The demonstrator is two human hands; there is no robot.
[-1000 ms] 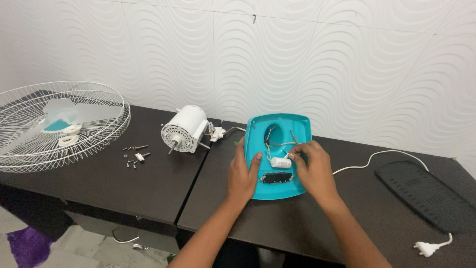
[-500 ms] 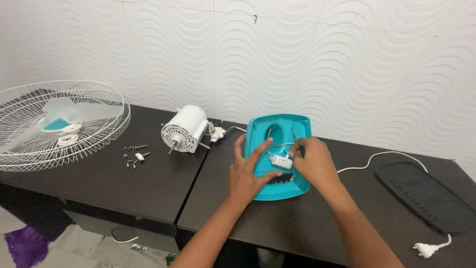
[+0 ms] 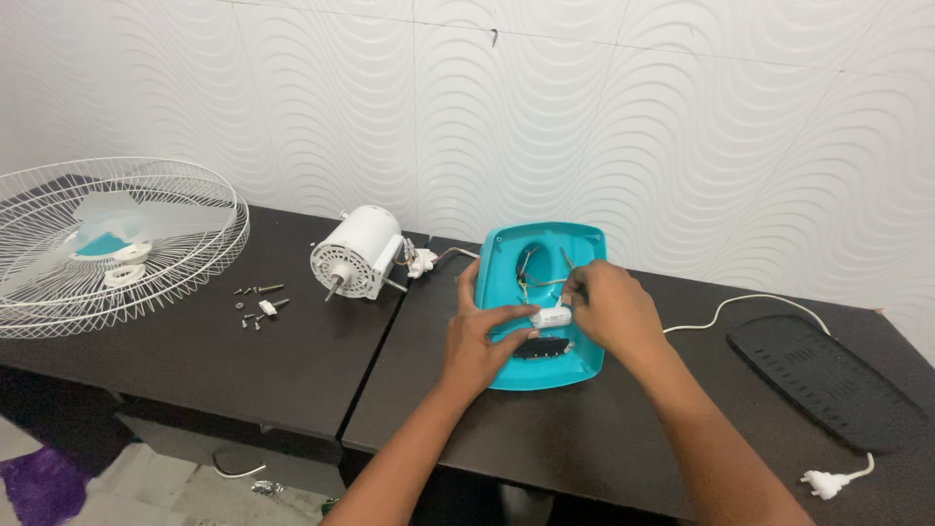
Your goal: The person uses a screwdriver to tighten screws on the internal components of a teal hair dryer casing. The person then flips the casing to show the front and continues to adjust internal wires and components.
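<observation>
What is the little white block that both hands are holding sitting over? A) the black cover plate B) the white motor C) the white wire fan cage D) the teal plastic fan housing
D: both the left hand and right hand pinch the small white block over the open teal fan housing, away from everything else on the table.

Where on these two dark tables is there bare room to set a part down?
Free: the near strip of the left table below the screws, and the stretch between the teal housing and the black base plate. Crowded: inside the housing, where both hands work on a small white part.
</observation>
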